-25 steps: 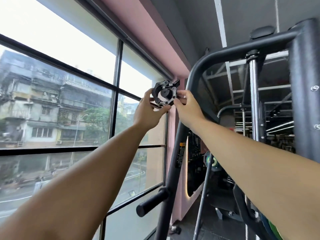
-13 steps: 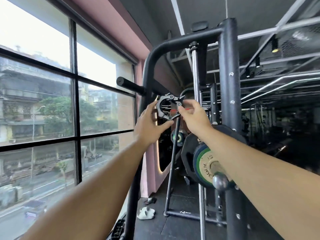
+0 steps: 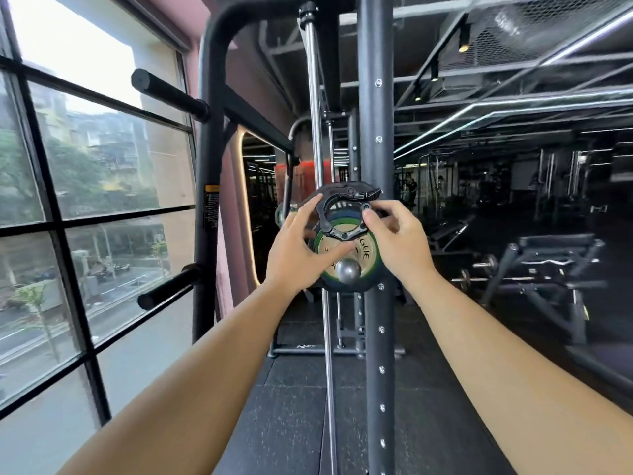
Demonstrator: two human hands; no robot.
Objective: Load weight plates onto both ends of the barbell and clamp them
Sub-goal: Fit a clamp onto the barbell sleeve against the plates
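both hands hold a black collar clamp (image 3: 352, 193) up in front of the loaded weight plates (image 3: 370, 259), just above the chrome barbell end (image 3: 347, 271) and not on it; the left hand (image 3: 301, 255) has its grip on the ring's left side, long fingers reaching up along the rim and the thumb pressed under the lower arc; the right hand (image 3: 400, 241) pinches the ring's right side, its grip closed with curled fingers just below the lever, which juts out to the right at the top; through the ring the green and blue plate edges show; the plates sit beside a black rack upright (image 3: 375, 132) with a chrome guide rod (image 3: 313, 114) to its left; a large window (image 3: 85, 166) fills the left side, and a dark bench (image 3: 555, 255) stands far right on the black floor (image 3: 291, 423).
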